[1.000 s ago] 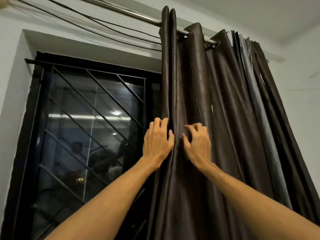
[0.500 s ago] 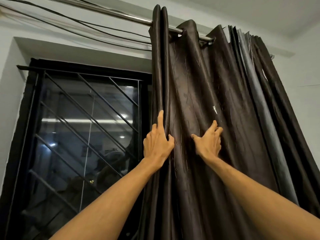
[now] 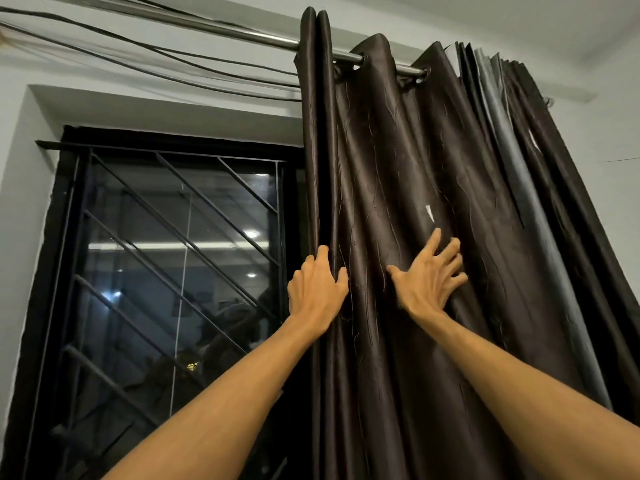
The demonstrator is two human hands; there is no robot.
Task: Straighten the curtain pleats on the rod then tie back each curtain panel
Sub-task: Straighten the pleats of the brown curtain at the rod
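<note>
A dark brown curtain (image 3: 388, 161) hangs by eyelets from a steel rod (image 3: 263, 38). Its pleats are wide in the middle and bunched tight at the right, where grey lining (image 3: 498, 109) shows. My left hand (image 3: 317, 292) grips the curtain's folded leading edge at about mid-height, thumb on the front and fingers curled at the edge. My right hand (image 3: 429, 275) presses flat on the fabric a pleat further right, fingers spread. Both forearms reach up from below.
A window with a black frame and diagonal metal grille (image 3: 173, 271) fills the left. Several black cables (image 3: 145, 53) run along the wall under the rod. A pale wall (image 3: 609, 140) lies right of the curtain.
My right hand went from curled on a fold to flat and spread, and slid right across the fabric. The middle pleat widened. My left hand stayed on the leading edge.
</note>
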